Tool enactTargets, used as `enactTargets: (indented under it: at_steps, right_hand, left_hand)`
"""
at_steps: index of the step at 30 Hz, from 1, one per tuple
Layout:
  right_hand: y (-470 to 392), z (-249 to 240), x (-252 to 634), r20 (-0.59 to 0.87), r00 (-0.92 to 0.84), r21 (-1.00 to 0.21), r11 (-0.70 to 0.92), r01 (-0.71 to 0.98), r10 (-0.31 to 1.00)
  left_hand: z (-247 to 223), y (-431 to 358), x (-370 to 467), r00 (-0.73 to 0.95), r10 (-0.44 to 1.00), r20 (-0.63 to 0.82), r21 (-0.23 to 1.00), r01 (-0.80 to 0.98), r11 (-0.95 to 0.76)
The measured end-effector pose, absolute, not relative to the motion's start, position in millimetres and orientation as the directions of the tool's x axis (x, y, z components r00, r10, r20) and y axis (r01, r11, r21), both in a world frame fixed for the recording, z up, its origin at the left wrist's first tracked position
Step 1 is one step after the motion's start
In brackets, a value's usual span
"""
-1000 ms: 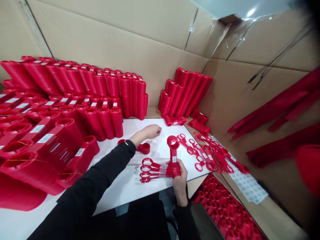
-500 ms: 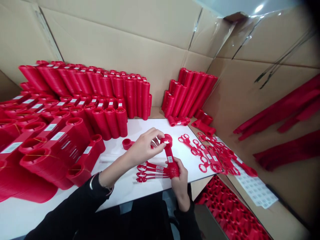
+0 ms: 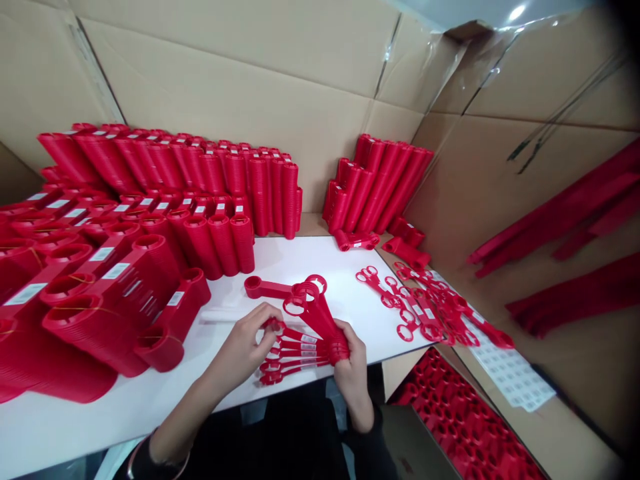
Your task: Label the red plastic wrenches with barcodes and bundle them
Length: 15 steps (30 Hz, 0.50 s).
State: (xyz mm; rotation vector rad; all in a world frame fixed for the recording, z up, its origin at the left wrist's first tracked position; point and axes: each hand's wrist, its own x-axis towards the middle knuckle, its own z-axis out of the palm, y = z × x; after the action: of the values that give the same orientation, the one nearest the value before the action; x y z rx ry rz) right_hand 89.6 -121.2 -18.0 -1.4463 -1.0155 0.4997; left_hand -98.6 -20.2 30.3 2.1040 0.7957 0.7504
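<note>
My right hand (image 3: 351, 357) is closed around one end of a bundle of flat red plastic strips (image 3: 324, 323), each with a ring at its end. The strips spread out like a fan; several on the near side carry white barcode labels. At the fan's left, my left hand (image 3: 253, 343) pinches the ringed end of one strip, its fingertips partly hiding that ring. Behind the fan lies another red ringed piece (image 3: 273, 289) on the white table (image 3: 295, 253).
Tall stacks of red ringed pieces (image 3: 215, 173) fill the left and back. More stacks (image 3: 375, 187) stand at the back right. Loose red pieces (image 3: 420, 310) and a white label sheet (image 3: 520, 380) lie to the right. Below is a box of red parts (image 3: 460, 420).
My left hand has moved left and toward me, from the upper ring to a strip at the fan's left. The strips are spread wider, with more labelled ones fanned out.
</note>
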Motion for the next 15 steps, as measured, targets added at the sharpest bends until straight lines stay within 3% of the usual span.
enactTargets:
  at_steps: [4, 8, 11, 15]
  right_hand:
    - [-123.9, -16.2, 87.9, 0.271, 0.508, -0.951, 0.145, 0.273, 0.818]
    - [-126.9, -18.9, 90.7, 0.268, 0.484, -0.956, 0.166, 0.243, 0.833]
    - [-128.2, -19.2, 90.3, 0.257, 0.490, -0.958, 0.154, 0.242, 0.833]
    - [-131.3, -13.9, 86.8, 0.246, 0.426, -0.959, 0.154, 0.240, 0.871]
  left_hand:
    - [23.2, -17.7, -111.3, 0.694, 0.719, 0.035, 0.902, 0.288, -0.321]
    - [24.2, -20.7, -118.1, 0.790, 0.603, -0.110, 0.943, 0.275, -0.188]
    - [28.8, -24.9, -113.5, 0.814, 0.566, -0.129, 0.917, 0.315, -0.245]
    - [43.2, -18.8, -99.0, 0.779, 0.626, 0.001, 0.820, 0.358, -0.446]
